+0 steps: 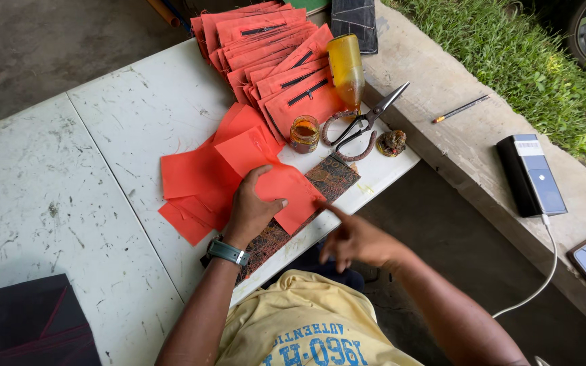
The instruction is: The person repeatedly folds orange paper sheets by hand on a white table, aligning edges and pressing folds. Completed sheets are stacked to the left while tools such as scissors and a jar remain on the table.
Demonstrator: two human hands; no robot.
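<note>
Jar (304, 133) holds amber liquid beside bottle (346, 71).

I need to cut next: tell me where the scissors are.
In the head view the scissors lie open near the table's far right edge, beside the small amber jar and just below the tilted yellow bottle.

The left hand (252, 207) lies palm down, fingers spread toward one o'clock, thumb splayed to three o'clock; its forearm runs back toward seven o'clock, a watch on the wrist. The right hand (357, 240) hovers loosely open, index finger pointing toward ten o'clock, forearm trailing to five o'clock.
</note>
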